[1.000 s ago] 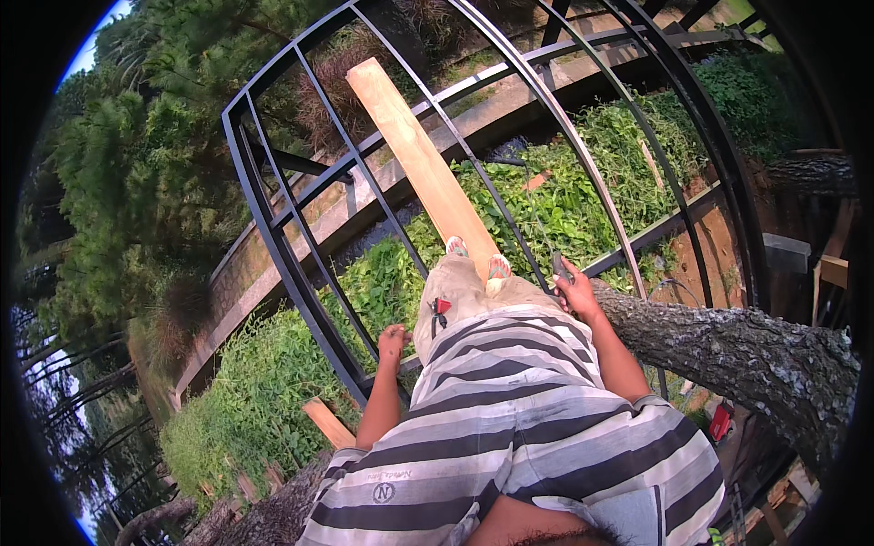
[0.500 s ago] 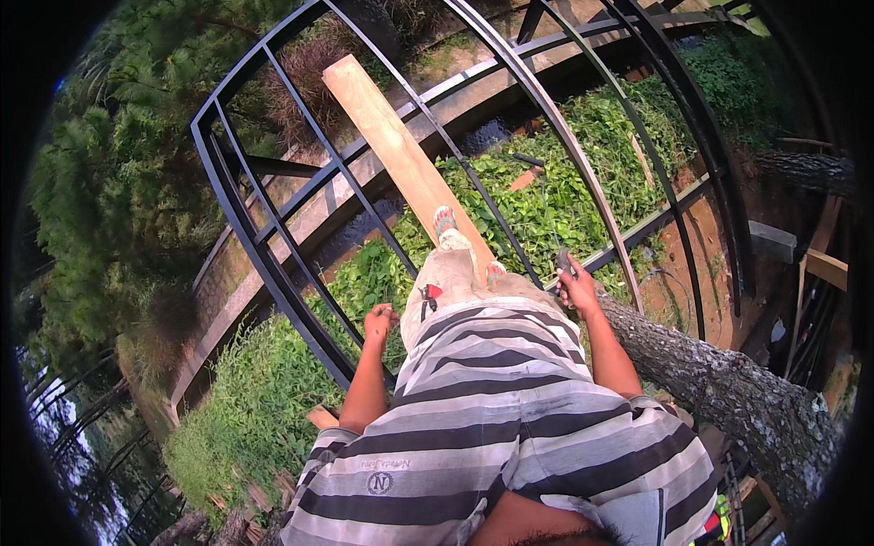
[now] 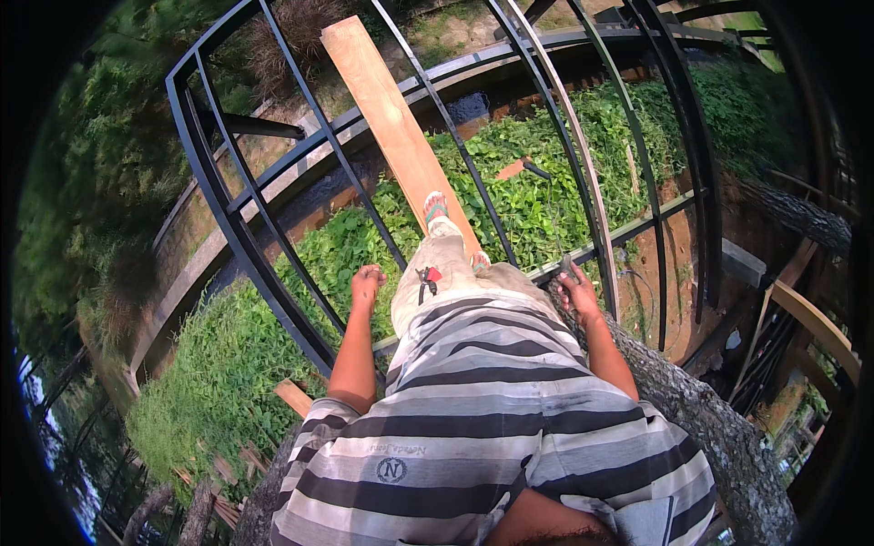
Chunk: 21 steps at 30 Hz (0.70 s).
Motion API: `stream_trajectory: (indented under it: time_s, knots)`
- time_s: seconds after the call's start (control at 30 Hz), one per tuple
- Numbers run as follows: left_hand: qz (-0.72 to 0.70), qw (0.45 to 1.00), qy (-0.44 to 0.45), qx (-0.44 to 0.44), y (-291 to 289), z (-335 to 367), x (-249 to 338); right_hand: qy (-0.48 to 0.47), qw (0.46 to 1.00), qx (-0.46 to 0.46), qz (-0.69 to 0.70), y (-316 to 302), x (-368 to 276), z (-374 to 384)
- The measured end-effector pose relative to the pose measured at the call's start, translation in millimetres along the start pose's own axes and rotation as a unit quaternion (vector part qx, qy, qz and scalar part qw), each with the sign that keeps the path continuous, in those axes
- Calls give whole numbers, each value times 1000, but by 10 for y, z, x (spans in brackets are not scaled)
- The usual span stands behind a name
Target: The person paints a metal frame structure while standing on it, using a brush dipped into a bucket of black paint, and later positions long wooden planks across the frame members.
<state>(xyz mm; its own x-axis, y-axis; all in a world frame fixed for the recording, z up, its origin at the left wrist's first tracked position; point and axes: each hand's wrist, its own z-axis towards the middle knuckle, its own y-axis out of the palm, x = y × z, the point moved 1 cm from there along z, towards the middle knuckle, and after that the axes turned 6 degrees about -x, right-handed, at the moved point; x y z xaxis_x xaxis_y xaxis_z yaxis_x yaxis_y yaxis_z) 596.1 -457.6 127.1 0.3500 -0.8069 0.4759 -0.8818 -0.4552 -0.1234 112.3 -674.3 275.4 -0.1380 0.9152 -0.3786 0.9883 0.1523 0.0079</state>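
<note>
My right hand [image 3: 577, 289] is closed around a small dark grey object [image 3: 566, 266] at my right hip, beside the metal frame. A thin dark line, wire or rod, runs up from it; the object's kind is unclear. My left hand [image 3: 367, 280] hangs loosely curled at my left side, over the greenery, and nothing shows in it. Under my sandalled feet [image 3: 436, 207] lies a long wooden plank [image 3: 391, 114] across the black metal frame [image 3: 341, 159]. A black tool with a red part [image 3: 427, 280], looking like pliers, sits at the front of my trousers.
Dense green plants [image 3: 546, 209] grow below the frame's open gaps. A rough tree trunk [image 3: 706, 409] runs close on my right. Beyond the plants curves a concrete wall edge [image 3: 187, 305] with dark water beside it. Timber [image 3: 815, 328] and dark bars lie at the right.
My view has shifted, so the frame and plank sit higher and slightly left. My left hand has swung forward and away from my trousers. The right hand keeps its grey object.
</note>
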Motion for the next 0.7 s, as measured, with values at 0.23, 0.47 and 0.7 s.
stream_trajectory:
  time_s: [0.23, 0.47, 0.7]
  knots:
    - [15, 999, -30, -3, -202, 254, -226, -5, 997, -6, 76, 121, 62, 87]
    - [45, 999, -14, 10, -409, 475, 207, -32, 992, 1, 122, 281, -5, 25]
    - [110, 989, 75, -57, -71, 587, 823, -51, 992, 4, 119, 213, 2, -250]
